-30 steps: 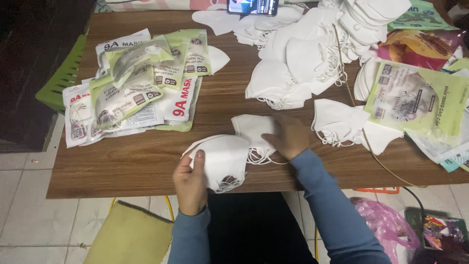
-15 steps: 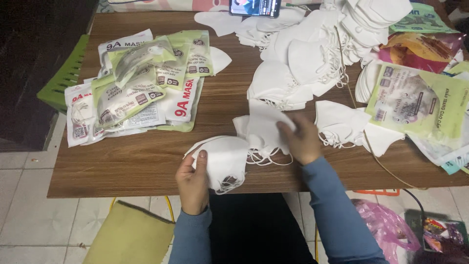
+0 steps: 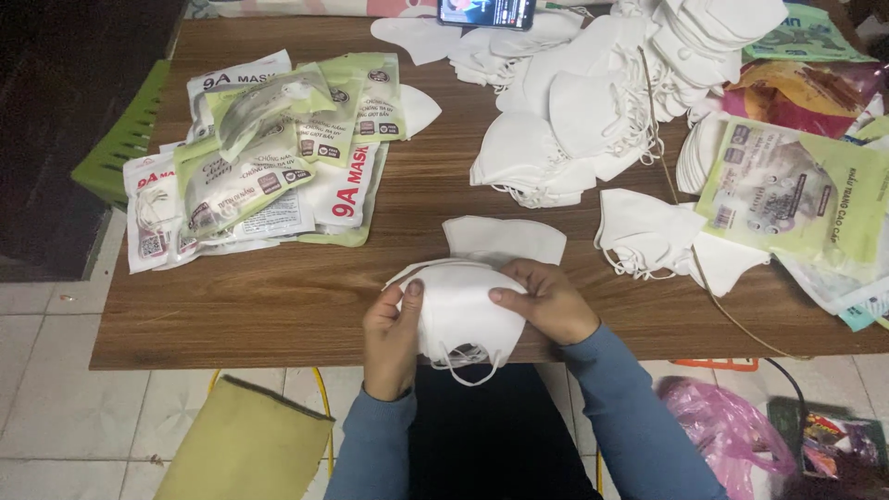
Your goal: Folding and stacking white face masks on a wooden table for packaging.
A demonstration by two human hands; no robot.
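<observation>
A small stack of folded white face masks (image 3: 458,310) rests at the near edge of the wooden table (image 3: 278,296). My left hand (image 3: 391,338) grips its left side, thumb on top. My right hand (image 3: 548,301) holds its right side, thumb pressed on the top mask. Ear loops dangle below the stack. One more white mask (image 3: 505,239) lies flat on the table just behind my hands.
A pile of sealed mask packets (image 3: 259,148) lies at the left. A big heap of loose white masks (image 3: 593,102) fills the back right, with empty green packets (image 3: 796,185) beside it. A phone (image 3: 486,11) sits at the far edge. A pink bag (image 3: 722,435) lies on the floor.
My right hand picked a mask off the table and brought it onto the stack in my left hand. Both hands now close on the stack at the table's edge.
</observation>
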